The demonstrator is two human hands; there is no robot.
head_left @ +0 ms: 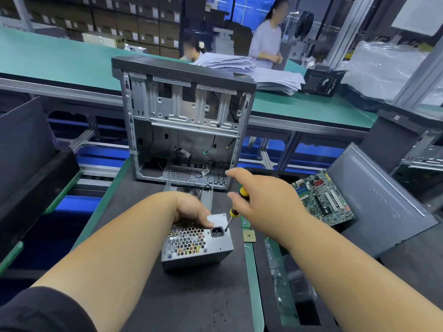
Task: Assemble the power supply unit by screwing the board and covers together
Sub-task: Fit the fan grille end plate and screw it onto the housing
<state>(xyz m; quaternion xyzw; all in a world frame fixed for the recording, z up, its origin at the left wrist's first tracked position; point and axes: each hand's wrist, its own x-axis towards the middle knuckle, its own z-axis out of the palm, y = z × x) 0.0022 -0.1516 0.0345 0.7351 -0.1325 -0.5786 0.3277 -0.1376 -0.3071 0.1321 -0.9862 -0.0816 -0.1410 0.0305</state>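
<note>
Low in the frame's centre, the left hand [191,209] grips the stiff, heavy-looking metal power supply [196,243] by its top edge; the right hand [259,200] holds a screwdriver [233,210] at its corner.

Matt grey metal power supply unit [217,249], perforated grille; glossy yellow-black plastic screwdriver [236,207] handle.

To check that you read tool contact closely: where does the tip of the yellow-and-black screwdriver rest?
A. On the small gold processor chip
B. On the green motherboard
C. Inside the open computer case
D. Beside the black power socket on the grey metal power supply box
D: the right hand holds the yellow-and-black screwdriver with its tip just right of the black power socket on the grey metal power supply box, which the left hand steadies.
</note>
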